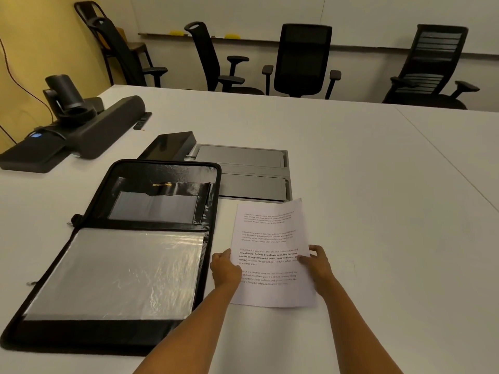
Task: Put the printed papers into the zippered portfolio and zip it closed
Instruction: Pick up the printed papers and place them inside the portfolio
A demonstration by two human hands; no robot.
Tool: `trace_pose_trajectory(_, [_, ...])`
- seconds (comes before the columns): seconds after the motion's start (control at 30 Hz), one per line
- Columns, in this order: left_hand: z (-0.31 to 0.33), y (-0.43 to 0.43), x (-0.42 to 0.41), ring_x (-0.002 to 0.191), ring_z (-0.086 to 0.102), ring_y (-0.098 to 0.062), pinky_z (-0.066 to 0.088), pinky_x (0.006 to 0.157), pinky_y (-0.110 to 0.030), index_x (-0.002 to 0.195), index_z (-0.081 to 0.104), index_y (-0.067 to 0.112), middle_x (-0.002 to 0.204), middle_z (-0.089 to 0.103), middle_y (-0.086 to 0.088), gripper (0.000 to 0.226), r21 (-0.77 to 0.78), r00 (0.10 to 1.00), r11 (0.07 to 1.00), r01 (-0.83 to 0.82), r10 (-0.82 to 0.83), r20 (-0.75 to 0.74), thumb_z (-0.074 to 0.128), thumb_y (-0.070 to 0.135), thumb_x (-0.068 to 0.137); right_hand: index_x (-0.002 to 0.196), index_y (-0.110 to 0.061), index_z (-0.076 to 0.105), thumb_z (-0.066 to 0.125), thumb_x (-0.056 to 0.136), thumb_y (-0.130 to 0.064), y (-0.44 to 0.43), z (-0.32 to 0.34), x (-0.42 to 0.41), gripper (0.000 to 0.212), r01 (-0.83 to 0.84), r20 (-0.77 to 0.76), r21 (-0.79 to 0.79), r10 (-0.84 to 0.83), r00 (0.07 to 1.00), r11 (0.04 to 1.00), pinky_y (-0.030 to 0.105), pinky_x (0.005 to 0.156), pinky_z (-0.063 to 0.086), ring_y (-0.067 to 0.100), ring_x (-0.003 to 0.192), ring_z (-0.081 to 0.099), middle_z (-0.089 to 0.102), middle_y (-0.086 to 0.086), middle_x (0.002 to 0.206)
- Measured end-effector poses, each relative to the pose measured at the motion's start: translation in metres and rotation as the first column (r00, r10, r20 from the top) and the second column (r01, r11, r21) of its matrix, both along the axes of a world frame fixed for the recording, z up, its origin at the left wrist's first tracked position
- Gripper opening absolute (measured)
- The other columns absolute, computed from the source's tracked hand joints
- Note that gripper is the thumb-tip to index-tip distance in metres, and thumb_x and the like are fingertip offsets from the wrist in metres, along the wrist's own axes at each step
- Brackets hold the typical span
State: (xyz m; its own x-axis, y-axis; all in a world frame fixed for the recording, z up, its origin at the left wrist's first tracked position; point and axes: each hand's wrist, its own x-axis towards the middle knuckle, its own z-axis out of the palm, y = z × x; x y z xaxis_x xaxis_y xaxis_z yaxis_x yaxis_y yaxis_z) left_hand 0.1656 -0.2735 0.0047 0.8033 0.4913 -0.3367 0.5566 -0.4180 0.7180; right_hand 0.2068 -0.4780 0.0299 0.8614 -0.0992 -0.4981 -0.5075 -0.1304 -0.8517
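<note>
The printed papers (270,249) were just right of the open zippered portfolio (121,252) on the white table (378,184); the left hand (224,268) gripped their left edge; the right hand (317,263) gripped their right edge. Behind them was a grey floor-box lid (243,171); further left stood a black conference camera bar (75,125).

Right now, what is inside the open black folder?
The portfolio shows a clear sleeve on its near half and a grey pocket on its far half. The printed papers are beside it. The pocket's inside is hidden.

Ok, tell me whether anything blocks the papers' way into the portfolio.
Nothing visible does. The left hand and right hand grip the papers just beside the portfolio, which lies open.
</note>
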Motion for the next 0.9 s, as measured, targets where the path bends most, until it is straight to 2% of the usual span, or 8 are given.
trace_pose_trajectory(0.17, [0.011,0.010,-0.001,0.102,0.060,-0.025,0.050,0.084,-0.030,0.118,0.058,0.002,0.118,0.060,-0.013,0.037,-0.263,0.995,0.962,-0.078,0.090,0.035,0.065,0.016,0.085,0.127,-0.018,0.042,0.057,0.087,-0.004,-0.013,0.018,-0.006,0.045,-0.147,0.071,0.128,0.139,0.988,0.981,0.048,0.081,0.056,0.035,0.093,0.065,0.062,0.015,0.115])
trace_pose_trajectory(0.23, [0.022,0.018,-0.001,0.102,0.063,-0.029,0.052,0.088,-0.037,0.117,0.059,0.003,0.115,0.066,-0.013,0.038,-0.557,0.994,0.825,-0.093,0.113,0.002,0.067,0.021,0.084,0.127,-0.018,0.044,0.058,0.088,-0.005,-0.021,0.029,-0.009,0.044,-0.200,0.080,0.202,0.187,0.979,0.959,0.041,0.072,0.059,0.032,0.089,0.066,0.064,0.012,0.115])
trace_pose_trajectory(0.3, [0.040,0.024,-0.004,0.094,0.068,-0.029,0.057,0.080,-0.040,0.113,0.062,0.008,0.106,0.070,-0.014,0.030,-0.791,0.997,0.610,-0.043,0.083,0.010,0.066,0.020,0.085,0.124,-0.022,0.049,0.057,0.088,-0.006,-0.025,0.040,-0.012,0.040,-0.251,0.069,0.310,0.241,0.968,0.917,0.040,0.068,0.059,0.032,0.089,0.068,0.066,0.012,0.115])
trace_pose_trajectory(0.47, [0.075,0.028,-0.006,0.097,0.066,-0.034,0.058,0.076,-0.046,0.111,0.063,0.013,0.110,0.068,-0.018,0.026,-0.890,0.995,0.449,0.077,0.027,0.100,0.063,0.019,0.086,0.125,-0.021,0.051,0.060,0.087,-0.012,-0.022,0.055,-0.019,0.041,-0.385,0.085,0.444,0.390,0.917,0.809,0.053,0.085,0.053,0.038,0.106,0.063,0.064,0.015,0.120])
trace_pose_trajectory(0.6, [0.095,0.031,-0.010,0.099,0.065,-0.035,0.056,0.080,-0.048,0.113,0.062,0.013,0.113,0.066,-0.019,0.027,-0.874,0.986,0.455,0.168,-0.063,0.156,0.061,0.014,0.087,0.126,-0.011,0.053,0.067,0.079,-0.017,-0.013,0.065,-0.023,0.049,-0.480,0.102,0.412,0.484,0.869,0.775,0.052,0.091,0.051,0.039,0.109,0.061,0.063,0.018,0.121])
trace_pose_trajectory(0.7, [0.108,0.040,-0.010,0.093,0.068,-0.032,0.057,0.079,-0.047,0.120,0.058,0.011,0.107,0.068,-0.017,0.033,-0.817,0.973,0.529,0.229,-0.122,0.194,0.060,0.010,0.087,0.125,-0.011,0.054,0.071,0.076,-0.018,-0.007,0.071,-0.025,0.053,-0.506,0.159,0.375,0.484,0.861,0.777,0.049,0.090,0.052,0.036,0.109,0.061,0.064,0.015,0.121])
trace_pose_trajectory(0.83, [0.135,0.063,-0.009,0.101,0.064,-0.031,0.052,0.090,-0.050,0.111,0.059,0.016,0.110,0.067,-0.012,0.024,-0.606,0.901,0.678,0.416,-0.396,0.177,0.060,0.011,0.087,0.127,-0.014,0.053,0.088,0.049,-0.040,-0.001,0.085,-0.025,0.090,-0.384,0.282,0.327,0.299,0.912,0.864,0.044,0.088,0.054,0.028,0.105,0.065,0.067,0.008,0.118])
trace_pose_trajectory(0.9, [0.151,0.075,-0.011,0.096,0.066,-0.026,0.056,0.084,-0.043,0.108,0.059,0.018,0.104,0.067,-0.007,0.021,-0.491,0.838,0.703,0.515,-0.534,0.114,0.058,0.013,0.088,0.124,-0.018,0.055,0.087,0.049,-0.038,0.000,0.094,-0.022,0.084,-0.320,0.352,0.347,0.193,0.916,0.882,0.037,0.078,0.058,0.026,0.101,0.066,0.067,0.008,0.116])
